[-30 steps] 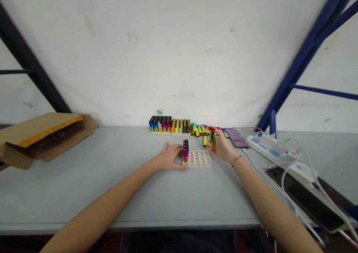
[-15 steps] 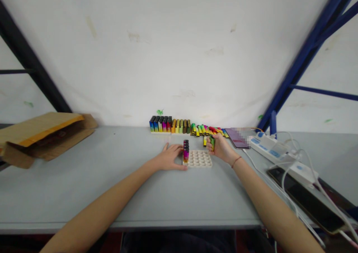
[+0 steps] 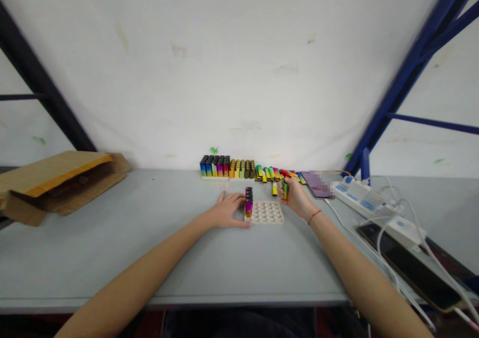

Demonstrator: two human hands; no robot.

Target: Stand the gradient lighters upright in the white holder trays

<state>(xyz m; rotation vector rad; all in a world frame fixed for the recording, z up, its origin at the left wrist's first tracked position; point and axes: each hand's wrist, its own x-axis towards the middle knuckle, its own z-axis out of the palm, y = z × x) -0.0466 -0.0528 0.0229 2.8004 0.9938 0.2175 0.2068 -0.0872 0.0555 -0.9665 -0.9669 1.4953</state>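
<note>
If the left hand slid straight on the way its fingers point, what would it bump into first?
Probably the purple lighters standing at the left end of the white tray; the left hand is right beside them, perhaps touching, which is hard to tell.

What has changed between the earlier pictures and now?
The right hand has curled its fingers further down around the green lighter it holds, covering more of it and uncovering more of the red lighters behind. Nothing was visibly let go. The left hand stays at the left end of the white tray, where the purple lighters stand as before.
</note>
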